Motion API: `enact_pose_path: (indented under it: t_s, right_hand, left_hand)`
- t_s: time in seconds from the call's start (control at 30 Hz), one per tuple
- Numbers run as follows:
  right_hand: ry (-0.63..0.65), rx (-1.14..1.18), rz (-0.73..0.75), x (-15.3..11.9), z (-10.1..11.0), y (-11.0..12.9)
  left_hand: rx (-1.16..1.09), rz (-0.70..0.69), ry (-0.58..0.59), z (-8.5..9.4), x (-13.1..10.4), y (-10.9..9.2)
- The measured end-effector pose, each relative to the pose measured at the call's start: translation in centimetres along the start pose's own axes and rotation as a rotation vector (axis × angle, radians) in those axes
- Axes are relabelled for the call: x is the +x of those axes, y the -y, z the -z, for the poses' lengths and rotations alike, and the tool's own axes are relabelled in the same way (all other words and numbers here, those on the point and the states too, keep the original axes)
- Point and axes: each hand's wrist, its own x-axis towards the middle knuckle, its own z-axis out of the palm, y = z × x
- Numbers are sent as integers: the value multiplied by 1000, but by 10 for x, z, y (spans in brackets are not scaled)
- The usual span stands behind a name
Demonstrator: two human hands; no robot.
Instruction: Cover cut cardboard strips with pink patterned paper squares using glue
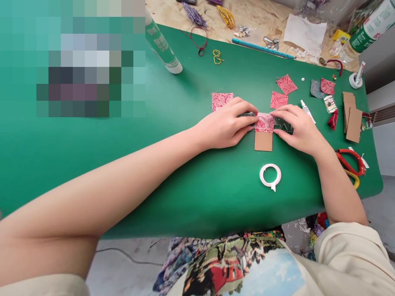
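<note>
A square of brown card (pixel 263 142) lies on the green table, its upper part covered by red-and-white patterned fabric (pixel 264 123). Across the fabric runs a clear plastic ruler (pixel 283 126) with cut-out shapes. My left hand (pixel 230 123) grips the ruler's left side, fingertips at the fabric's left edge. On the other side, my right hand (pixel 298 127) holds the ruler between thumb and fingers at the fabric's right edge. Nearer my body lies a roll of white tape (pixel 270 176). Another patterned fabric square (pixel 221 100) sits partly behind my left hand.
Loose fabric squares (pixel 286 84), a small white tube (pixel 307 111), brown card strips (pixel 353 123) and red-and-yellow-handled scissors (pixel 352 162) lie to the right. A teal pencil (pixel 262 48) and a green-and-white bottle (pixel 163 47) are farther back.
</note>
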Motion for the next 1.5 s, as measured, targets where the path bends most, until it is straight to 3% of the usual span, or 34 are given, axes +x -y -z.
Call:
enact_pose_path:
  t_s: [0.27, 0.57, 0.87, 1.23, 1.5]
  right_hand:
    - [30, -24, 22, -2, 2, -2]
    - [85, -235, 47, 0, 2, 8]
    - [37, -77, 63, -7, 7, -16]
    - [15, -52, 147, -8, 4, -14]
    - [100, -242, 120, -7, 7, 1]
  left_hand:
    - [53, 28, 65, 1, 3, 0]
    - [168, 1, 124, 7, 9, -9]
    - [143, 33, 69, -2, -1, -7]
    - [76, -67, 25, 2, -2, -3]
    - [5, -33, 35, 4, 1, -5]
